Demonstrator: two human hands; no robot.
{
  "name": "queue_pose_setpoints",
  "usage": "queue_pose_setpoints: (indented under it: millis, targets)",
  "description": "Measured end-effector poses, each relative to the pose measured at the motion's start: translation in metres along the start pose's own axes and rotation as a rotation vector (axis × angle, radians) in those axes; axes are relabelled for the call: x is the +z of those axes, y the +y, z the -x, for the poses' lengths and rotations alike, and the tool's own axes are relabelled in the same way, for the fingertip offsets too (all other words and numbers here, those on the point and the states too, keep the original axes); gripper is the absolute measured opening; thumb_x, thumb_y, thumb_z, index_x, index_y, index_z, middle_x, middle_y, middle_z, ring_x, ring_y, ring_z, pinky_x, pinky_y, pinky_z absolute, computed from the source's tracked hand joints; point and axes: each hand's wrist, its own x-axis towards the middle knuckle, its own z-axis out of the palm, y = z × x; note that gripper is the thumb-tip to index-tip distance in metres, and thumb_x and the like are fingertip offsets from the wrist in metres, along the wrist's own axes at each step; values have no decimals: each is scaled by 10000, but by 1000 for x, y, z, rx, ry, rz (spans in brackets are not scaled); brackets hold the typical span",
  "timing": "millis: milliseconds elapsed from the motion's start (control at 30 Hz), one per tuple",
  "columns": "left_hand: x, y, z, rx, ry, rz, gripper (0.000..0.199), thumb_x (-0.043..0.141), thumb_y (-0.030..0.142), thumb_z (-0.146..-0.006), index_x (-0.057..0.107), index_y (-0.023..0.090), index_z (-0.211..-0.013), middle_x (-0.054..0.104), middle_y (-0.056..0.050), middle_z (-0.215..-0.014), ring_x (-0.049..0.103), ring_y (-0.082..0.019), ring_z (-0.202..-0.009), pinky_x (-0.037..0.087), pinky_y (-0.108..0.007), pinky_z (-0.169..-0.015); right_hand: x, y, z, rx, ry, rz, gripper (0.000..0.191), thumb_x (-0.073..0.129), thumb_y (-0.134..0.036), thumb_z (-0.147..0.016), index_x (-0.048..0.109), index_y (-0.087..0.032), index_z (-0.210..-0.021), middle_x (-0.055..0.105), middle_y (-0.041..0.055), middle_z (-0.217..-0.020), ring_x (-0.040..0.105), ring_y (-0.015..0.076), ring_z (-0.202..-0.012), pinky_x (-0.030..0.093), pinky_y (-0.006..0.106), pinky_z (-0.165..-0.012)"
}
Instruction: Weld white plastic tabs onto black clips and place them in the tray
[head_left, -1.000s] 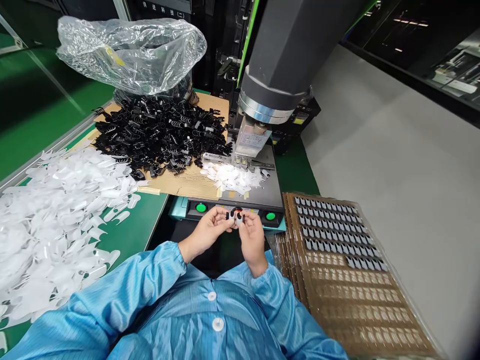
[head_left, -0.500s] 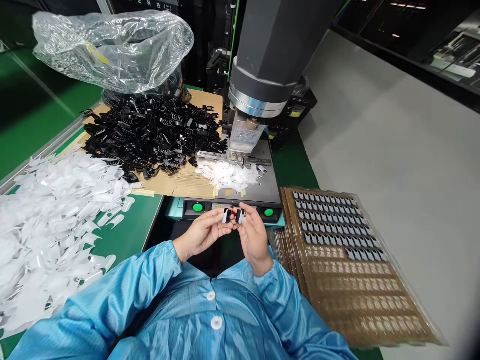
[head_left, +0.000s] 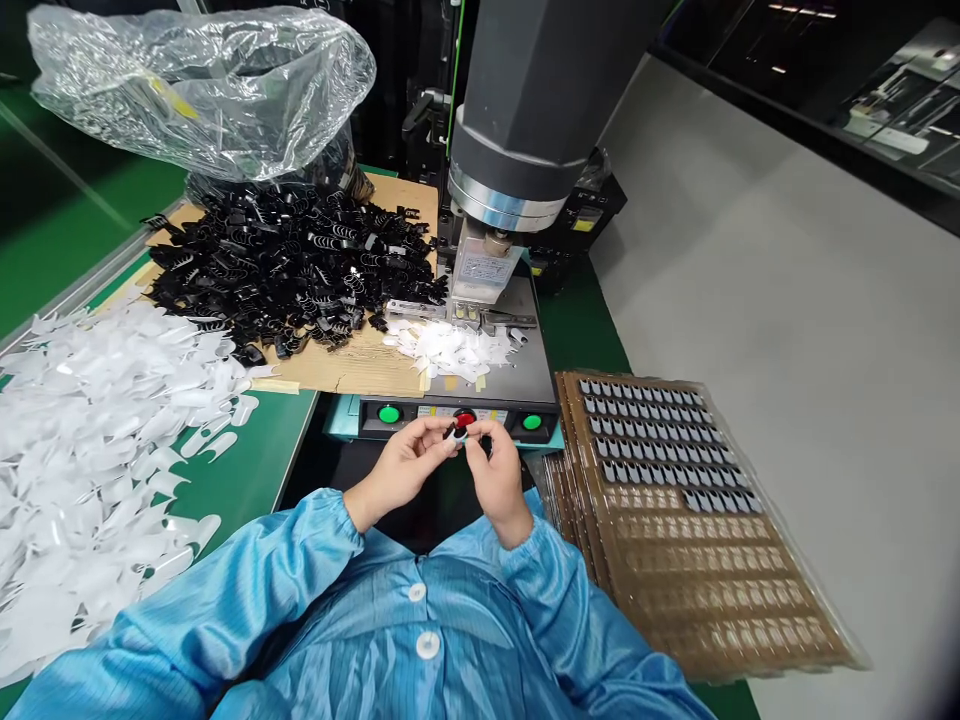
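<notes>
In front of my chest, both hands meet at a small black-and-white plastic part (head_left: pixel 457 434). My left hand (head_left: pixel 401 468) pinches it between thumb and fingertips. The fingers of my right hand (head_left: pixel 496 478) close on its right side. Whether it is one piece or two held together, I cannot make out. Just behind my fingertips sits a red button (head_left: pixel 466 418) on the front panel of a press (head_left: pixel 517 120). A small heap of white plastic pieces (head_left: pixel 450 348) lies on the press base.
Black plastic parts (head_left: pixel 292 270) are piled on cardboard (head_left: pixel 360 372) below a clear plastic bag (head_left: pixel 202 90). Many white pieces (head_left: pixel 97 430) cover the green table on the left. Stacked trays (head_left: pixel 645 570) stand at right, the top one partly filled with grey-and-black parts. Green buttons (head_left: pixel 388 413) flank the red one.
Half a second ago each hand held a black-and-white part, side by side. Now a single small shape shows between the fingertips, and my right hand has turned knuckles-up. The view has shifted slightly.
</notes>
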Motion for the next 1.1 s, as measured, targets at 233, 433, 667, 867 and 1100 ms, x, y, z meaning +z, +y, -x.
queue_pose_setpoints:
  millis: [233,433,667,867,1100]
  targets:
    - [-7,-7,3,222,-36,-367,294,784,346,-965,762,233,-1235,684,-71,-1103,629,-132,-833,563,-291,-785,-2,-9,0,0,40,153,157,614,-375,-957,680,-234,-940,744,35,-922,688,227,-889,531,360,-828]
    - [-8,-3,4,314,-78,-531,276,740,335,-997,754,252,-1259,680,-77,-1102,635,-160,-869,569,-326,-813,-4,-7,-1,-3,38,159,149,608,-355,-933,669,-237,-867,728,18,-834,679,212,-802,524,336,-767]
    - [-8,-5,5,303,-99,-553,265,732,333,-1001,753,259,-1254,683,-77,-1101,639,-175,-898,565,-344,-837,-6,-4,-3,5,32,165,132,595,-335,-919,653,-239,-849,705,11,-805,661,212,-774,514,337,-747]
    - [-7,-9,6,215,-38,-435,269,761,380,-977,750,242,-1208,679,-53,-1038,626,-155,-836,555,-312,-798,0,2,4,-12,-3,156,148,566,-283,-918,628,-241,-1045,702,38,-1010,673,226,-955,542,369,-902]
    - [-1,2,-1,179,39,-368,309,809,416,-935,762,217,-1167,637,-11,-890,599,-138,-797,530,-278,-764,-43,23,-74,-135,169,464,328,489,-128,-818,573,-219,-1122,610,115,-1157,603,275,-1138,488,450,-1075]
